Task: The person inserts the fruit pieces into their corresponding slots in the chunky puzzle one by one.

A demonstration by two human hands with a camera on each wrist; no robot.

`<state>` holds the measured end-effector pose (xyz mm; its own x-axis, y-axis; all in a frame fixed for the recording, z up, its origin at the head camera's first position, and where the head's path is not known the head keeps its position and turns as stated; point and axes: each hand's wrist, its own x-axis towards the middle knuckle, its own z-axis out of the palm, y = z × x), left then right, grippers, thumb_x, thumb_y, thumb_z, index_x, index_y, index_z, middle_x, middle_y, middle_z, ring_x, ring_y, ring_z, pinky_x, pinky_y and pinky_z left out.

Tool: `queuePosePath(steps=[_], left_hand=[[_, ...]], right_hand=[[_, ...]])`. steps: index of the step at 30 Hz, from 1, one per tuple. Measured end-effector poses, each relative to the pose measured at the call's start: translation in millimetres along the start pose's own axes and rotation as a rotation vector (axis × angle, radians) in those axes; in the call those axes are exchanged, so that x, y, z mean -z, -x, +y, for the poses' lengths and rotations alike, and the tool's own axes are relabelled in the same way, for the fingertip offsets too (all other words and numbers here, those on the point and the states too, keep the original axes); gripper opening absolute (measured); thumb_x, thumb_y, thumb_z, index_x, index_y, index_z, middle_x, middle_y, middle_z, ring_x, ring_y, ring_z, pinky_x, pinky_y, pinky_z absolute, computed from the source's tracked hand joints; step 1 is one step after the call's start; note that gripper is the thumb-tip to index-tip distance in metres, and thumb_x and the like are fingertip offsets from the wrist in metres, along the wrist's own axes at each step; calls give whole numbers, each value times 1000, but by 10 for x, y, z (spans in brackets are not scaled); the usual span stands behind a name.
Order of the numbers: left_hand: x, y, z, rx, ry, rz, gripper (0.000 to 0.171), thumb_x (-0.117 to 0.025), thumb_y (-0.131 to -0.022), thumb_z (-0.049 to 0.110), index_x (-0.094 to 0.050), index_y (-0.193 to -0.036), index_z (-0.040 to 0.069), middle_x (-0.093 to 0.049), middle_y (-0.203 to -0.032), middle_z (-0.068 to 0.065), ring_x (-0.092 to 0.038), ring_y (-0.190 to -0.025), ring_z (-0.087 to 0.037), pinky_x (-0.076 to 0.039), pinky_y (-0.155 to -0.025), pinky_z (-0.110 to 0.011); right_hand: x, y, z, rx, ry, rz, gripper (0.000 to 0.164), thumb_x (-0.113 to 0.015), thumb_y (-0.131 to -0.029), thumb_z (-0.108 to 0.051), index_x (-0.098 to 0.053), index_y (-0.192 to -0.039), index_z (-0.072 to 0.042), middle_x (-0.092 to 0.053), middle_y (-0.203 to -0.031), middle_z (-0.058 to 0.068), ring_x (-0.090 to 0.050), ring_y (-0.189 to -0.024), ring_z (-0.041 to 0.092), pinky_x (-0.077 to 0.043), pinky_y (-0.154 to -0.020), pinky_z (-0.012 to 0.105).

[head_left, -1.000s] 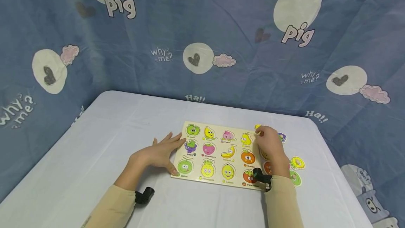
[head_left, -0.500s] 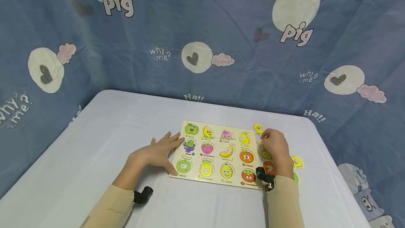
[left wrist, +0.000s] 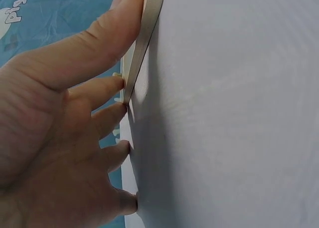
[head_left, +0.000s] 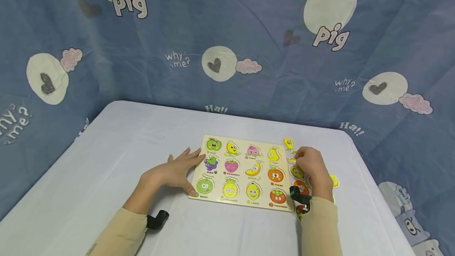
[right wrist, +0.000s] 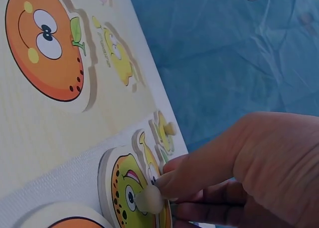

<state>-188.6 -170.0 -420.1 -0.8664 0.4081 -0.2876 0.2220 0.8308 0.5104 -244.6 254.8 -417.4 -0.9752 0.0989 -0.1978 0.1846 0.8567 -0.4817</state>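
Note:
A wooden fruit puzzle board (head_left: 241, 172) lies on the table with pictures in rows. My left hand (head_left: 174, 173) rests with spread fingers along its left edge; the thumb (left wrist: 99, 43) lies at the front corner. Right of the board, my right hand (head_left: 312, 163) has its thumb and fingers curled at a yellow banana puzzle piece (right wrist: 148, 153), apparently pinching it; its knob is hidden. Closer in the right wrist view stands a green-and-orange round piece (right wrist: 130, 180) with a wooden knob (right wrist: 152, 200). Beyond the banana is a yellow pear-like piece (right wrist: 162, 130).
More loose pieces lie right of the board: an orange one (head_left: 301, 187), a red one (head_left: 299, 211) partly under the right wrist camera (head_left: 300, 196), and a yellow one (head_left: 335, 181) behind the forearm. White cloth (head_left: 142, 137) covers the table; a blue printed curtain (head_left: 177, 86) hangs behind.
My right hand has moved from the yellow piece at the board's top right corner toward me and slightly right, to the banana piece. My left hand stays on the board's edge.

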Motion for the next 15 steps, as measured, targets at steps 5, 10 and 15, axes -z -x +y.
queuePosePath(steps=[5, 10, 15], left_hand=[[8, -2, -4, -8, -7, -3, 123, -93, -54, 44, -31, -157, 18, -14, -169, -5, -3, -155, -40, -1, -111, -80], [5, 7, -7, -18, -6, -10, 122, -92, -56, 45, -31, -157, 18, -14, -169, -5, -3, -156, -39, -1, -111, -80], [-6, 13, -20, -15, -13, -9, 120, -91, -57, 46, -30, -157, 18, -14, -169, -4, -2, -156, -39, 0, -112, -79]], right_hand=[[-11, -2, 6, -5, 15, 4, 19, -56, -85, -4, -70, -99, -2, -63, -123, 22, -54, -90, 29, -45, -66, 30], [7, 9, 11, 6, 14, -13, 18, -54, -84, -2, -69, -96, -1, -63, -119, 22, -53, -87, 29, -44, -63, 29], [24, 0, 35, 30, 6, -10, 16, -57, -86, -4, -69, -97, -1, -66, -113, 21, -55, -83, 26, -45, -63, 29]])
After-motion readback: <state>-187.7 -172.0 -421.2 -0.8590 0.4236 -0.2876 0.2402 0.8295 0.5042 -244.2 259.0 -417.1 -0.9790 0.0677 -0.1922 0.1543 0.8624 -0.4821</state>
